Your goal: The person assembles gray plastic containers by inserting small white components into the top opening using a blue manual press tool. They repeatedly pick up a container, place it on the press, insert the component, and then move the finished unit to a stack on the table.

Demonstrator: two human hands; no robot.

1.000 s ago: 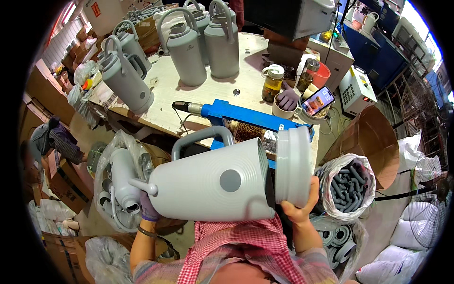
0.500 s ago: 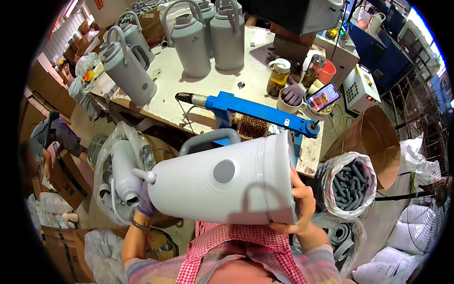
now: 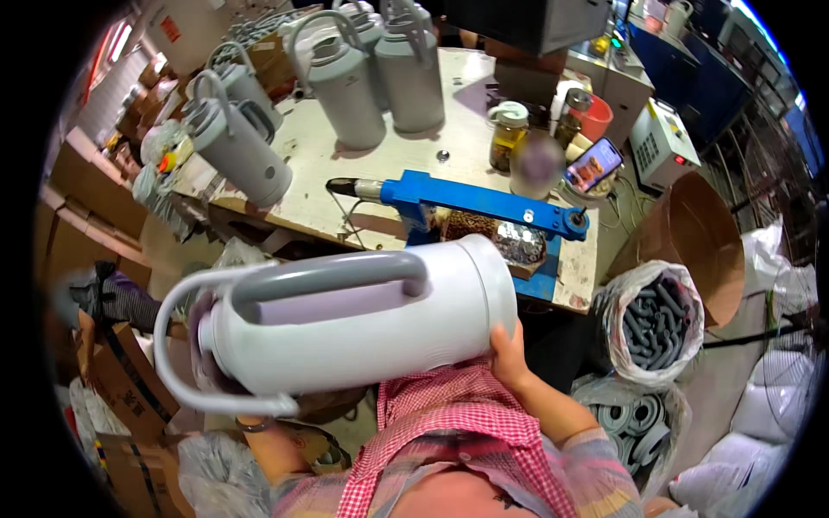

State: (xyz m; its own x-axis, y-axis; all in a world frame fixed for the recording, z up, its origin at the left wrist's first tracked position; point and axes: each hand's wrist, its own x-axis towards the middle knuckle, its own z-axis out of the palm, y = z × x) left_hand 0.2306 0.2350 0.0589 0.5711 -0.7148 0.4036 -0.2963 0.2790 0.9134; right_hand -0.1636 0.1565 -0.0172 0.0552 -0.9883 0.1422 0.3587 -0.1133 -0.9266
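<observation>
White thermos jug (image 3: 345, 324) lying sideways, near, above lap. Right hand (image 3: 508, 356) cups its base at right. Left hand hidden behind jug's top; grip cannot tell. Farther: blue lever press (image 3: 484, 200) on worktable (image 3: 466, 129), grey jugs (image 3: 345, 86) beyond.

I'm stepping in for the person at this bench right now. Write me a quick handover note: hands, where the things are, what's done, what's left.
Right hand: grip on the base end of the large white jug, held sideways above the lap.
Left hand: hidden behind the jug's top end; only its wrist shows.
The jug's grey handle faces up.
Grey jugs stand on the workbench, behind the blue press tool.
A bag of grey tubes sits to the right.
Done and left: cannot tell from this view.
</observation>
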